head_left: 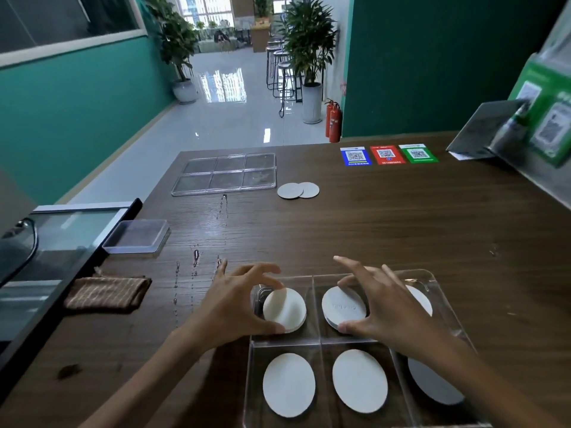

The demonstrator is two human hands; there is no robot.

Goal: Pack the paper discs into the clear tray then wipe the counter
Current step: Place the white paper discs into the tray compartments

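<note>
**Both hands on discs in the near tray**

Closest to us is the clear six-compartment plastic tray (pixel 445 285), standing on the dark brown wood-grain worktop (pixel 370 223) at its near edge. Its front row holds three white round paper discs, one per compartment: left (pixel 289 385), middle (pixel 359 380) and right (pixel 432 384), all lying flat. In the back row we see our left hand (pixel 234 304) curled round a small stack of white discs (pixel 285 309) in the left compartment, thumb at the near edge and fingertips at the far edge. Our right hand (pixel 380 299) grips a second white stack (pixel 343 307) in the middle compartment the same way, fingers arched over the top. Another white disc (pixel 421 299) shows in the back right compartment, mostly hidden behind the right hand.

Far across the worktop lies a second clear six-section tray (pixel 225 174), and just beside its right corner two overlapping white paper discs (pixel 298 190) rest on the wood. A shallow clear plastic rectangular lid (pixel 136 236) sits near the left edge. Nearer us on the left lies a folded brown striped cloth (pixel 106 293). Streaks of liquid (pixel 195 257) run along the worktop between the cloth and the near tray. Three coloured QR-code stickers (pixel 388 154), blue, red and green, lie flat at the far right.
</note>
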